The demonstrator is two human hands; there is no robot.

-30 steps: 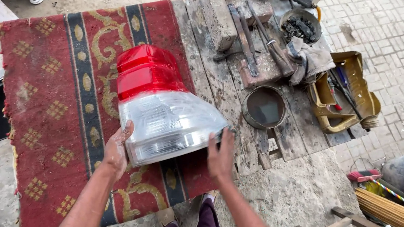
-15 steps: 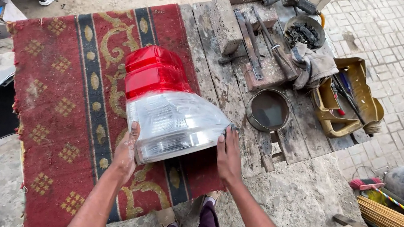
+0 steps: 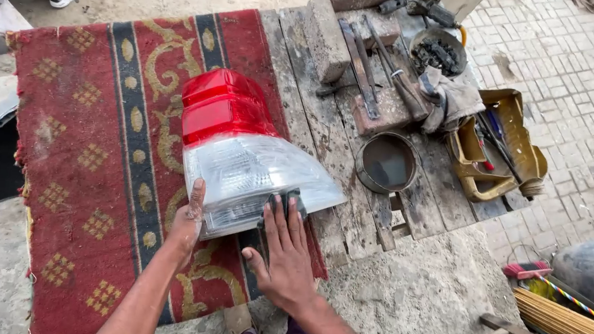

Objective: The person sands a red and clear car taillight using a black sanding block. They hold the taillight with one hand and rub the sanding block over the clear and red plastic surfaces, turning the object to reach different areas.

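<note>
On the patterned red rug (image 3: 79,168), which is spread over a low plank platform (image 3: 305,81), a car tail lamp (image 3: 247,155) is laid with its red section pointing away from the person and its clear section nearest the body. The rug is presumably kept beneath the lamp so that the plastic lens is cushioned against the rough boards. The near left edge of the lamp is steadied by the left hand (image 3: 189,218), whose fingers are curved up against the lens rim, most likely to stop the lamp from sliding. Against the near right part of the clear lens the right hand (image 3: 285,256) is pressed flat, fingers held close together and extended over a small dark pad (image 3: 283,200), of which only the edges are seen; whether it is abrasive paper or a sponge cannot be told. Beyond the lamp and to its right, on the bare boards, a round dark bowl (image 3: 387,162) of liquid is set within easy reach. Farther right of the lamp, a cut yellow container (image 3: 498,146) holding tools is kept, with bricks (image 3: 327,39) and metal tools (image 3: 378,73) beside it.
</note>
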